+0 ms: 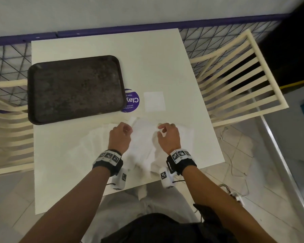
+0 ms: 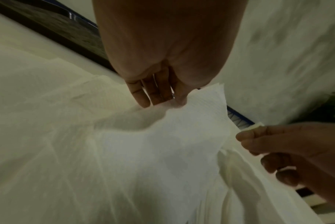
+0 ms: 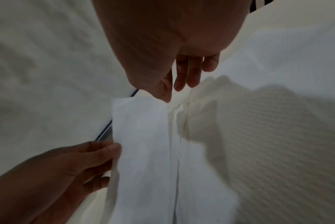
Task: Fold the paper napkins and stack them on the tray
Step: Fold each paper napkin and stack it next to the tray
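I'm pinching the napkin (image 1: pixel 144 137) corners with left hand (image 1: pixel 120 137) and right hand (image 1: pixel 168 137), tray (image 1: pixel 74 88) at 10 o'clock; uneven pull risks tearing it.

I count one tray (image 1: pixel 74 88) on the counter (image 1: pixel 156 67), and one round purple sticker (image 1: pixel 132 100) beside it. One napkin (image 1: pixel 142 137) is lifted between my two hands, left (image 1: pixel 120 137) and right (image 1: pixel 168 137); more napkins (image 1: pixel 95 139) lie spread beneath, too overlapped to count. Two slatted chairs flank the counter, one on my right (image 1: pixel 235 76) and one on my left (image 1: pixel 7 120).
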{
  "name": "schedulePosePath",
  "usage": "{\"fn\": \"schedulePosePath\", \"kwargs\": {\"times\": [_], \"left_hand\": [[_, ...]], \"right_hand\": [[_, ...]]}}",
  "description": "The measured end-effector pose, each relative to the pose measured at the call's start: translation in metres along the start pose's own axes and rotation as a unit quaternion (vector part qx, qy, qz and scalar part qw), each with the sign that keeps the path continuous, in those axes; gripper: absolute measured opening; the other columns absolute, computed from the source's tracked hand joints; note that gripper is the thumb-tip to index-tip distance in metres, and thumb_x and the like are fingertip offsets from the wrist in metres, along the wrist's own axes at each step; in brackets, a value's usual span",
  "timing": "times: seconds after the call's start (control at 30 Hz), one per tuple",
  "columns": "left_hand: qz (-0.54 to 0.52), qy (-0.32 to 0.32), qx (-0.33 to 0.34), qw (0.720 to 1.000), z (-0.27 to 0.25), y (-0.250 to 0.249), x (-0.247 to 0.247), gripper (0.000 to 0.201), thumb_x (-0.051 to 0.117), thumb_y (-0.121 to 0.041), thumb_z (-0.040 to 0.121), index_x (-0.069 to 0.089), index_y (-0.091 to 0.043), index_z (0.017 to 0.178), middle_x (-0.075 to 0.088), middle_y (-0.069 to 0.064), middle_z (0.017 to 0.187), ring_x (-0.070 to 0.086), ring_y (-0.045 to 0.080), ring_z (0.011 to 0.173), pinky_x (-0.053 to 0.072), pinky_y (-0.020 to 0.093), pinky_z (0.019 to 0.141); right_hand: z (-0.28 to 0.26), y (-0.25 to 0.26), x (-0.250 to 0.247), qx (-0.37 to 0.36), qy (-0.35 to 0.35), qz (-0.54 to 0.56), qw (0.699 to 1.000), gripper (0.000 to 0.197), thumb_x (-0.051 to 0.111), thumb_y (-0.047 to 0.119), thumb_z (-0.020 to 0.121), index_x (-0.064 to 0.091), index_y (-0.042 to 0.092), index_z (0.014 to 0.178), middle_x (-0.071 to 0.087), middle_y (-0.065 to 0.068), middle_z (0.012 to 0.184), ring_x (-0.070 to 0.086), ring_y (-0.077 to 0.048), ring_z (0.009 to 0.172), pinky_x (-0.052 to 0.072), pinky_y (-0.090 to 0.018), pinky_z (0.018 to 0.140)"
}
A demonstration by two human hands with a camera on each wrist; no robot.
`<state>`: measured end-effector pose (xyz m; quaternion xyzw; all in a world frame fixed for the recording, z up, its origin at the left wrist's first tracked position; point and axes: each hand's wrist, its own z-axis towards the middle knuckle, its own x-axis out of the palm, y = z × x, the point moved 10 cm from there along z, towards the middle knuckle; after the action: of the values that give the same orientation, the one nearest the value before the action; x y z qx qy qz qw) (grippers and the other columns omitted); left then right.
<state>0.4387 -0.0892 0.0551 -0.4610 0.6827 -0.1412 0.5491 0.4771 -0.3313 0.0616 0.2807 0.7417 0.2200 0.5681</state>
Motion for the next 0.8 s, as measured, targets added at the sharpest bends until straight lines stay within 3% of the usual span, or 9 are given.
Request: {"fn": "schedulePosePath", "kwargs": {"times": [0.1,0.23,0.33,0.43,0.5,0.57,0.7,0.8], "left_hand": [[-0.071,-0.020,0.001,0.997,-0.004,-0.004,-0.015,0.003,0.065,-0.016,0.099,0.063,-0.016,0.099,0.068,-0.005,0.094,0.062,0.012,0.086,0.041,0.013,0.075],[-0.143,-0.035,-0.008,0.989,-0.004,-0.004,-0.028,0.005,0.067,-0.017,0.098,0.063,-0.017,0.099,0.067,-0.011,0.092,0.063,0.003,0.087,0.045,0.017,0.078],[-0.177,-0.048,-0.010,0.983,-0.007,-0.008,-0.036,0.005,0.068,-0.018,0.097,0.064,-0.018,0.099,0.068,-0.011,0.095,0.064,0.005,0.090,0.049,0.019,0.080],[-0.199,-0.053,-0.017,0.978,-0.009,-0.008,-0.040,0.006,0.069,-0.020,0.097,0.064,-0.019,0.100,0.067,-0.011,0.098,0.063,0.005,0.092,0.053,0.028,0.088],[-0.207,-0.051,-0.028,0.977,-0.012,-0.007,-0.041,0.010,0.068,-0.026,0.098,0.063,-0.021,0.106,0.068,-0.010,0.098,0.065,0.009,0.094,0.056,0.035,0.091],[-0.222,-0.038,-0.026,0.974,-0.015,-0.008,-0.040,0.021,0.068,-0.034,0.098,0.060,-0.027,0.115,0.071,-0.006,0.093,0.068,0.015,0.093,0.057,0.038,0.088],[-0.236,0.009,0.021,0.972,-0.017,-0.016,-0.036,0.042,0.077,-0.029,0.091,0.059,-0.042,0.127,0.072,0.000,0.087,0.070,0.011,0.082,0.057,0.023,0.080],[-0.180,-0.003,0.058,0.982,-0.015,-0.023,-0.039,0.032,0.078,-0.024,0.090,0.071,-0.036,0.119,0.062,0.000,0.081,0.059,0.006,0.072,0.049,0.019,0.080]], "right_hand": [[-0.006,0.003,0.003,0.029,0.015,0.055,0.998,0.020,0.064,0.021,0.092,0.065,0.022,0.112,0.062,0.003,0.099,0.058,-0.011,0.086,0.046,-0.025,0.086],[-0.014,0.010,0.025,0.080,0.114,0.111,0.984,0.032,0.058,0.036,0.098,0.061,0.021,0.127,0.067,0.004,0.105,0.059,-0.013,0.100,0.044,-0.027,0.095],[-0.014,0.019,0.033,0.080,0.131,0.156,0.976,0.036,0.062,0.046,0.095,0.065,0.022,0.122,0.072,0.005,0.105,0.066,-0.015,0.101,0.047,-0.030,0.098],[-0.013,0.030,0.028,0.057,0.108,0.214,0.969,0.024,0.072,0.032,0.091,0.069,0.015,0.106,0.075,0.000,0.081,0.072,-0.014,0.079,0.054,-0.032,0.085],[-0.014,0.040,0.020,0.042,0.095,0.257,0.961,0.024,0.074,0.016,0.089,0.066,0.012,0.111,0.074,0.000,0.073,0.070,-0.012,0.067,0.052,-0.026,0.074],[-0.014,0.046,0.013,0.029,0.081,0.278,0.957,0.038,0.074,0.011,0.088,0.060,0.016,0.123,0.075,-0.001,0.074,0.070,-0.014,0.069,0.055,-0.025,0.073],[-0.013,0.055,0.002,-0.016,0.058,0.264,0.963,0.058,0.072,0.010,0.090,0.047,0.032,0.138,0.073,-0.007,0.076,0.070,-0.021,0.074,0.058,-0.028,0.082],[-0.013,0.063,-0.003,-0.053,0.058,0.250,0.965,0.059,0.071,0.010,0.091,0.049,0.037,0.138,0.066,-0.009,0.071,0.065,-0.025,0.072,0.058,-0.027,0.080]]}}
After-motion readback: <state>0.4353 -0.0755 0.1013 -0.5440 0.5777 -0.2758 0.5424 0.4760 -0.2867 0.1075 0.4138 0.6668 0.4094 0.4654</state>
